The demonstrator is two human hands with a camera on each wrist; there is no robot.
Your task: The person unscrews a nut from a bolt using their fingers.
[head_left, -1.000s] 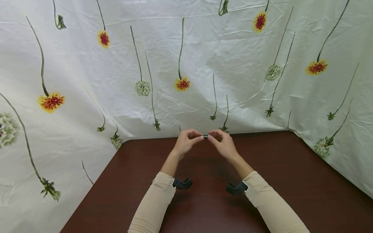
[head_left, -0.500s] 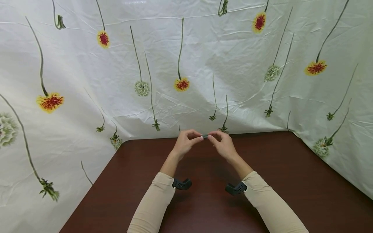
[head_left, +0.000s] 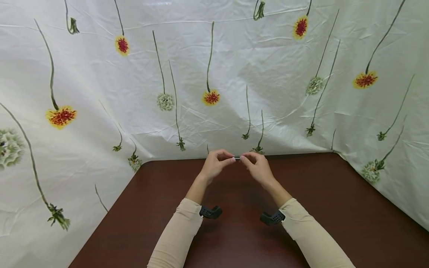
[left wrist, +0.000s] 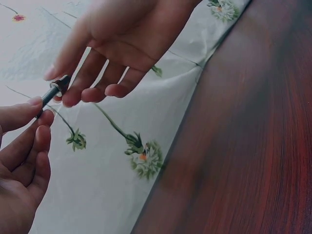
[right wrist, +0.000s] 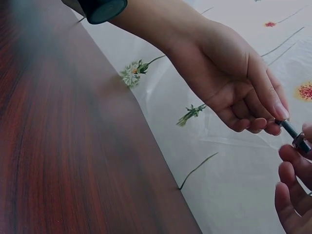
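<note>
A small metal bolt (left wrist: 48, 96) with a dark nut (left wrist: 59, 86) on its thread is held above the far part of the table. My left hand (head_left: 212, 165) pinches one end of the bolt between thumb and fingertips; its end there is hidden. At the nut's end, my right hand (head_left: 260, 168) has thumb and index finger about the nut, its other fingers loosely bent. In the right wrist view, the threaded bolt (right wrist: 290, 129) spans the gap between the left hand (right wrist: 234, 83) and the right hand (right wrist: 295, 180).
Beneath the arms lies a dark reddish-brown table (head_left: 231, 238) with rounded far corners. A white flower-printed cloth (head_left: 187, 67) hangs behind it and along both sides. Dark wrist devices, one on the left wrist (head_left: 210, 212) and one on the right wrist (head_left: 272, 217), sit at the sleeve cuffs.
Both hands stay in nearly the same place, still holding the bolt and nut. The right fingertips shift slightly at the nut, and the head view drifts a little.
</note>
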